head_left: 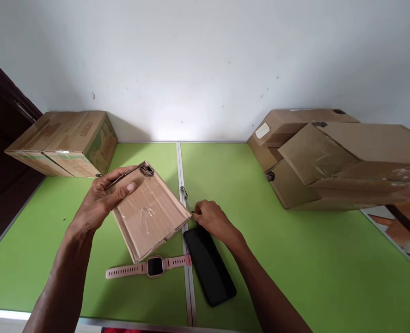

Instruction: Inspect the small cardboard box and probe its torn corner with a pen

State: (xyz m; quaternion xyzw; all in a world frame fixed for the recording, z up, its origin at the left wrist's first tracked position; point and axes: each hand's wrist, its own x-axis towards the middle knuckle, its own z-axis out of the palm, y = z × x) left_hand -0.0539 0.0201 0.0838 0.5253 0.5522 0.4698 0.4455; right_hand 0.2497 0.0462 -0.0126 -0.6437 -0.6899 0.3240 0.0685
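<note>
My left hand (102, 194) grips a flat brown cardboard box (152, 210) by its left side, thumb on top and fingers beneath. Clear tape crosses the box's face, and a ragged dark hole marks its upper corner. Close to the box's right corner, my right hand (213, 222) has its fingers pinched at the end of a slim pen-like item (184, 193) with a dark clip. Just below that hand lies a black smartphone (210, 266). A smartwatch with a pink strap (155, 266) is stretched out on the table, left of the phone.
Two brown cartons (66, 143) stand side by side at the back left. Larger cardboard boxes (329, 162) are piled at the back right, reaching past the table's edge. A pale seam divides the green table (295, 268), which meets a white wall (205, 69).
</note>
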